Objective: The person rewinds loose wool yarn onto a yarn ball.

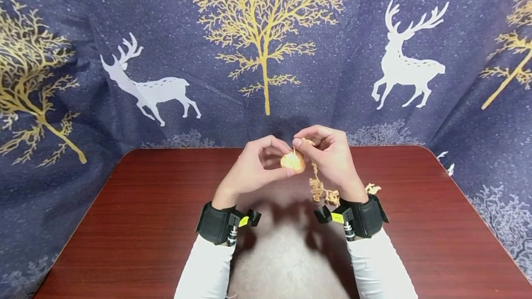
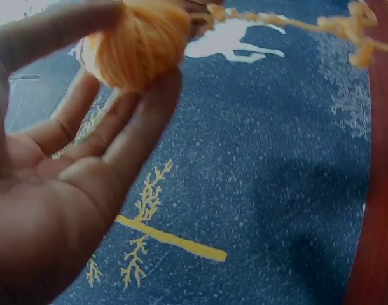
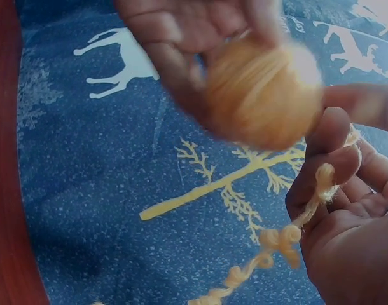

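Note:
A small ball of orange-yellow yarn (image 1: 293, 162) is pinched between the thumb and fingers of my left hand (image 1: 257, 165). In the left wrist view the yarn ball (image 2: 138, 47) shows its wound strands, with the left fingers (image 2: 133, 130) around its underside. Close beside it, my right hand (image 1: 330, 153) pinches the yarn strand near the ball. From the right hand a kinked, knotted length of yarn (image 1: 317, 188) hangs down to the table. The right wrist view shows that curly strand (image 3: 280, 241) trailing below the right hand's curled fingers (image 3: 334, 136).
The dark red wooden table (image 1: 166, 197) spreads beneath both hands. A loose tuft of yarn (image 1: 372, 188) lies to the right, by the right wrist strap (image 1: 363, 216). Behind the table hangs a blue cloth (image 1: 232, 105) printed with white deer and golden trees.

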`<state>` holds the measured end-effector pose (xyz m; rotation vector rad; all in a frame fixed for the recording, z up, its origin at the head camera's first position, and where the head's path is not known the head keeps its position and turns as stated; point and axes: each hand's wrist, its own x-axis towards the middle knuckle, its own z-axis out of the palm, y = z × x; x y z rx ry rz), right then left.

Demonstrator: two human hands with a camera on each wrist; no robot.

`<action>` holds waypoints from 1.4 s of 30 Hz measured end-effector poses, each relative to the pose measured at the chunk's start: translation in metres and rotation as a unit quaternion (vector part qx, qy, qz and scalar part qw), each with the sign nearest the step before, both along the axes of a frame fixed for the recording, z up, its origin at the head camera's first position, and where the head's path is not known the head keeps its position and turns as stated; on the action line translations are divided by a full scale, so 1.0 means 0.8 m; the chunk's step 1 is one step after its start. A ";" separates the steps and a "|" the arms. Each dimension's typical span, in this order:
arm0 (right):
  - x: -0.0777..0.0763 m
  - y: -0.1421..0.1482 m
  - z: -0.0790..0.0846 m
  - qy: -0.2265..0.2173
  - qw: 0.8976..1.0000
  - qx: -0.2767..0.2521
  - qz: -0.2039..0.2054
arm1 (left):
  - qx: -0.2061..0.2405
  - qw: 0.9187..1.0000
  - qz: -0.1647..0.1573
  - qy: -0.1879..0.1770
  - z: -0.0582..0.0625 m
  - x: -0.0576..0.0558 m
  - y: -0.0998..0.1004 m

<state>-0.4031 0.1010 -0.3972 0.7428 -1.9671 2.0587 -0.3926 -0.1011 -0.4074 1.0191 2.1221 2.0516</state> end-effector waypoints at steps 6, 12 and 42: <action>-0.003 0.001 -0.002 -0.004 1.000 -0.001 0.002 | 0.070 0.996 -0.054 0.005 0.003 0.003 -0.002; -0.008 0.001 -0.009 -0.014 1.000 0.013 0.013 | 0.157 0.986 -0.048 0.005 0.004 0.003 -0.003; -0.001 -0.009 -0.006 0.012 0.995 0.100 -0.025 | -0.052 0.960 0.249 0.121 -0.014 -0.012 0.001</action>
